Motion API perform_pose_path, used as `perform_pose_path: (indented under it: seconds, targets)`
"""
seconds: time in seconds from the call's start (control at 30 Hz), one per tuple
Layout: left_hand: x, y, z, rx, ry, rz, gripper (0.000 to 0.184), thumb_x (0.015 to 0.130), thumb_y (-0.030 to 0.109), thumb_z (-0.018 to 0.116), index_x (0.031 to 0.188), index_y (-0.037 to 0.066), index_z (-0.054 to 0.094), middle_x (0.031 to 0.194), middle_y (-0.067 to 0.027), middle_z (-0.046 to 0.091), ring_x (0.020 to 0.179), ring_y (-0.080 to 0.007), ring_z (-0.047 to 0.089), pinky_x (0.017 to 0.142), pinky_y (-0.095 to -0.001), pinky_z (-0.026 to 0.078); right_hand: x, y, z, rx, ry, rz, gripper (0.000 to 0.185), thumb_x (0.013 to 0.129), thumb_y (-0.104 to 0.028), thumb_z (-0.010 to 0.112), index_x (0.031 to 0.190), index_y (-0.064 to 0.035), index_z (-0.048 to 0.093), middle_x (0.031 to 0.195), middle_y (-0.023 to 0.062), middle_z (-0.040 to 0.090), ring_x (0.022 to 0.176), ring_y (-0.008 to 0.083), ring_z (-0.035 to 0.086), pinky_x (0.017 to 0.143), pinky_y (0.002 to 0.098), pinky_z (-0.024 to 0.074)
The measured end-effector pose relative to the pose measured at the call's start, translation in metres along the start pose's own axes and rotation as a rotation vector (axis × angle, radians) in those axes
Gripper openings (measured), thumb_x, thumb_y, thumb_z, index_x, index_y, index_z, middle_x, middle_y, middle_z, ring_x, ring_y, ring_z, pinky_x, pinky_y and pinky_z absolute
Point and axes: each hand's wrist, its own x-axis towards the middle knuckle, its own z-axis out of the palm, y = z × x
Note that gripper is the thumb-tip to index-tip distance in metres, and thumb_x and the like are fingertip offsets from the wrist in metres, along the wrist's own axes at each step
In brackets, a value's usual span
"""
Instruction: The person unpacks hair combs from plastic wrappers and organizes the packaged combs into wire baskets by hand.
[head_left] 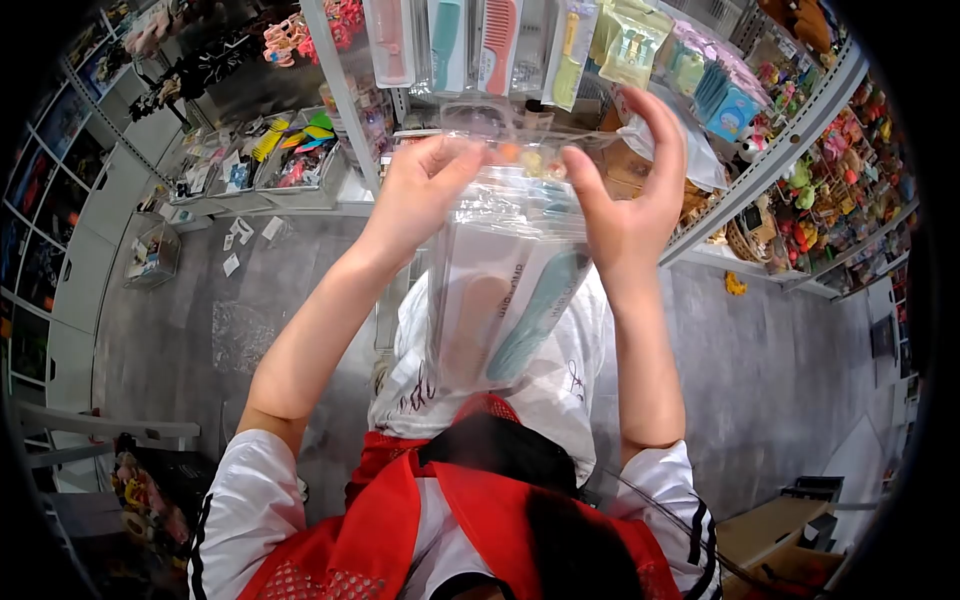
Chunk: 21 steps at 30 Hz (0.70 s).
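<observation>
A stack of hair combs in clear plastic packaging [478, 290] hangs in front of my body. A teal comb [540, 315] and a paler pinkish shape show through the glossy film. My left hand [425, 190] pinches the upper left edge of the packaging between thumb and bent fingers. At the upper right edge, my right hand [640, 195] has its thumb and forefinger spread wide, with the thumb beside the film; whether it touches the film is hard to tell.
Packaged combs [497, 45] hang from the rack ahead. Bins of small goods [300, 150] stand on a low shelf at left, and plush toys [800, 180] fill shelving at right. Scraps of paper [232, 264] and clear plastic [243, 335] lie on the grey floor.
</observation>
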Motion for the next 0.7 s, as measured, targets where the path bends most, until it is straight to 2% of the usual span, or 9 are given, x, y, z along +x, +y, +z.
perform_pose_path:
  seconds: [0.03, 0.1, 0.2, 0.23, 0.37, 0.43, 0.57, 0.67, 0.7]
  targets:
    - [0.0, 0.001, 0.002, 0.014, -0.031, 0.024, 0.022, 0.089, 0.019, 0.049, 0.093, 0.0, 0.058, 0.089, -0.0029, 0.06, 0.079, -0.0062, 0.053, 0.073, -0.0215, 0.042, 0.01, -0.007, -0.002, -0.152, -0.026, -0.182, 0.02, 0.071, -0.017, 0.066, 0.086, -0.0048, 0.06, 0.088, 0.0055, 0.06, 0.093, 0.0214, 0.054, 0.087, 0.036, 0.0387]
    - [0.003, -0.005, 0.008, -0.007, -0.059, 0.052, 0.022, 0.086, 0.017, 0.053, 0.094, -0.002, 0.06, 0.085, -0.0005, 0.06, 0.078, -0.0067, 0.053, 0.07, -0.0222, 0.043, 0.025, -0.012, -0.004, -0.339, -0.275, -0.465, 0.017, 0.068, -0.016, 0.066, 0.08, -0.006, 0.061, 0.086, 0.0049, 0.06, 0.092, 0.0239, 0.054, 0.089, 0.0385, 0.0365]
    - [0.004, -0.006, 0.021, -0.003, -0.062, 0.032, 0.02, 0.083, 0.016, 0.057, 0.092, -0.002, 0.059, 0.083, -0.0009, 0.06, 0.074, -0.0058, 0.051, 0.066, -0.0219, 0.042, 0.033, -0.012, 0.007, -0.275, -0.541, -0.306, 0.012, 0.066, -0.015, 0.065, 0.074, -0.0065, 0.062, 0.084, 0.0054, 0.061, 0.091, 0.0246, 0.054, 0.091, 0.0407, 0.0331]
    - [0.007, -0.01, 0.021, 0.025, -0.07, 0.034, 0.018, 0.082, 0.013, 0.058, 0.091, -0.002, 0.059, 0.081, -0.0028, 0.059, 0.072, -0.0067, 0.051, 0.064, -0.0217, 0.042, 0.035, -0.009, 0.012, -0.203, -0.553, -0.228, 0.01, 0.067, -0.012, 0.064, 0.069, -0.0028, 0.062, 0.078, 0.0093, 0.061, 0.08, 0.026, 0.056, 0.08, 0.0384, 0.0397]
    - [0.006, -0.011, 0.02, 0.149, -0.11, 0.111, 0.016, 0.085, 0.013, 0.054, 0.09, -0.001, 0.059, 0.084, -0.0048, 0.06, 0.075, -0.009, 0.053, 0.067, -0.0226, 0.043, 0.045, -0.002, 0.017, 0.019, -0.461, -0.004, 0.015, 0.069, -0.012, 0.064, 0.069, 0.003, 0.06, 0.068, 0.0146, 0.059, 0.063, 0.0302, 0.056, 0.059, 0.0352, 0.0439]
    - [0.002, -0.001, 0.02, 0.227, -0.125, 0.142, 0.02, 0.088, 0.016, 0.049, 0.093, -0.001, 0.059, 0.088, -0.0042, 0.06, 0.082, -0.0084, 0.054, 0.073, -0.0225, 0.043, 0.049, 0.002, 0.024, -0.002, -0.488, -0.008, 0.015, 0.069, -0.012, 0.063, 0.068, 0.0025, 0.061, 0.069, 0.015, 0.059, 0.064, 0.0298, 0.056, 0.06, 0.0348, 0.0441]
    - [0.004, -0.012, 0.013, 0.144, 0.004, 0.064, 0.026, 0.091, 0.022, 0.046, 0.091, 0.0, 0.06, 0.086, -0.0042, 0.06, 0.079, -0.0081, 0.053, 0.072, -0.0228, 0.043, 0.061, -0.004, 0.024, -0.187, -0.683, 0.026, 0.016, 0.072, -0.015, 0.062, 0.071, 0.0009, 0.063, 0.071, 0.0122, 0.061, 0.067, 0.0239, 0.06, 0.062, 0.0328, 0.0446]
    - [0.004, -0.018, 0.006, 0.027, 0.092, 0.015, 0.029, 0.092, 0.024, 0.044, 0.091, 0.0, 0.059, 0.085, -0.0049, 0.06, 0.077, -0.0089, 0.054, 0.07, -0.0237, 0.044, 0.074, -0.007, -0.007, 0.171, -0.458, 0.011, 0.022, 0.078, -0.019, 0.06, 0.086, 0.0012, 0.063, 0.087, 0.0101, 0.063, 0.084, 0.0181, 0.06, 0.074, 0.0303, 0.045]
    - [0.003, -0.016, 0.002, -0.061, 0.115, -0.037, 0.029, 0.092, 0.025, 0.044, 0.09, -0.001, 0.058, 0.084, -0.0052, 0.06, 0.076, -0.0094, 0.054, 0.07, -0.0241, 0.044, 0.072, -0.003, -0.019, 0.219, -0.311, -0.011, 0.031, 0.078, -0.023, 0.06, 0.097, 0.0018, 0.058, 0.099, 0.0113, 0.059, 0.094, 0.0193, 0.056, 0.083, 0.0322, 0.0421]
